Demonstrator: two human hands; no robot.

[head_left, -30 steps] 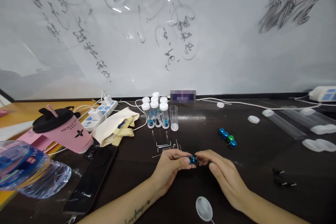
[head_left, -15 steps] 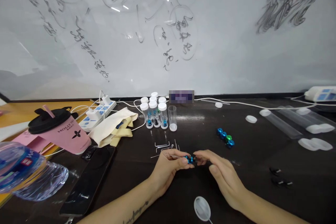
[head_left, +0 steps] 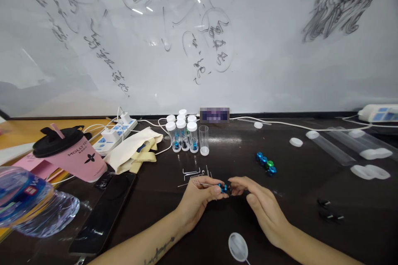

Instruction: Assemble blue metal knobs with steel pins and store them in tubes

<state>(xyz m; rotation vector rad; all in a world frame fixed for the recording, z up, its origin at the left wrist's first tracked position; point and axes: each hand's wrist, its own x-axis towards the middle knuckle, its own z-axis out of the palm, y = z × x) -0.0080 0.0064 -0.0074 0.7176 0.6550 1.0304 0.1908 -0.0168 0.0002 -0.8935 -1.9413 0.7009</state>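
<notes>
My left hand is closed, pinching a small blue-and-black metal part between thumb and fingers. A thin rod runs back from this part across the fingers. At its black end are the fingertips of my right hand, whose thumb stands apart from the fingers; whether they touch the part, I cannot tell. Behind my left hand lie several L-shaped hex keys. A row of blue and green metal pieces rests further back on the right.
Capped clear tubes stand at the back beside an uncapped tube. Small black parts, white caps and empty tubes lie right. A round white disc is in front; a phone, pink cup and bottle are left.
The whole view has shifted very slightly. Both hands keep nearly the same pose around the blue-and-black part, and nothing on the table has visibly been moved.
</notes>
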